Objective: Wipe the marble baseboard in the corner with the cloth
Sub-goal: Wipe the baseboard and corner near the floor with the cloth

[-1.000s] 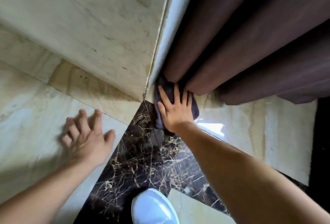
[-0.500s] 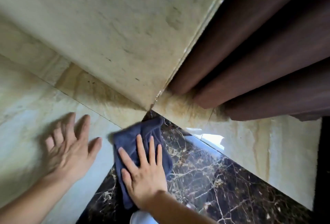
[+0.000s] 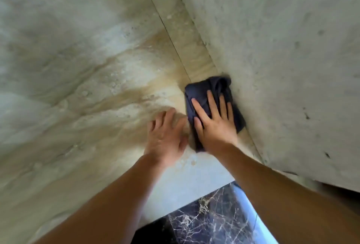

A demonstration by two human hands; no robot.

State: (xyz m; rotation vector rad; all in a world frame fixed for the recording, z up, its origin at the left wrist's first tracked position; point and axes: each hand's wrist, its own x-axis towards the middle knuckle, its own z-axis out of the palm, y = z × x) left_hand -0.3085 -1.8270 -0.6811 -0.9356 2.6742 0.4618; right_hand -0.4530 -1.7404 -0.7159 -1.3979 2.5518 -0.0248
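Note:
A dark blue cloth lies crumpled against the marble baseboard strip, where that strip meets the pale wall. My right hand presses flat on the cloth with fingers spread, and the cloth's far edge bunches against the wall. My left hand rests palm down on the beige marble floor, just left of the cloth, fingers apart and empty.
A dark veined marble tile lies near the bottom of the view between my forearms. The pale wall fills the right side. The beige floor stretches off to the left.
The view has swung left, so the brown curtain is out of sight. My right hand slid the cloth from the dark tile to the baseboard by the wall. My left hand moved close beside it.

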